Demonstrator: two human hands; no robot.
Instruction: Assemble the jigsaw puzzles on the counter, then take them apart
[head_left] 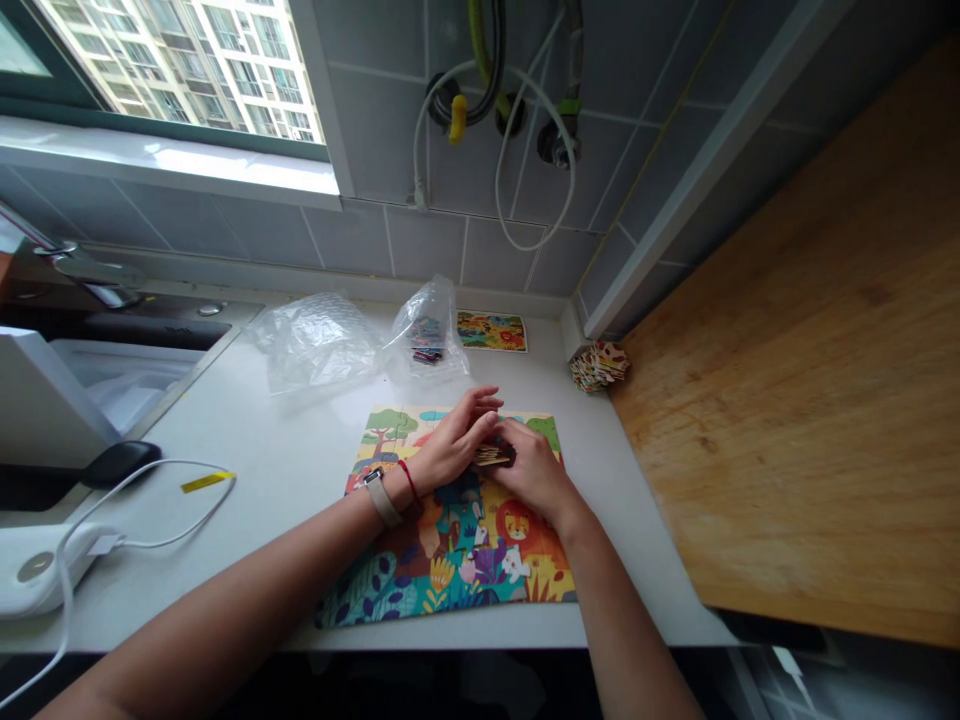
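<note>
A colourful animal jigsaw puzzle (450,575) lies flat on the white counter, its pieces fitted together. Above its upper middle, my right hand (534,468) is closed around a small stack of puzzle pieces (491,456), whose pale edges show. My left hand (456,440), with a watch and red cord at the wrist, is beside that stack with its fingers stretched out; whether it touches the pieces I cannot tell. Both forearms cover parts of the puzzle. Another pile of puzzle pieces (600,367) sits at the right by the wall corner.
Behind the puzzle lie a crumpled clear plastic bag (322,340), a second clear bag (429,335) with pieces inside, and a small picture card (495,331). A white power strip (37,570) with a cable is at left, near the sink. A wooden panel (810,400) borders the right side.
</note>
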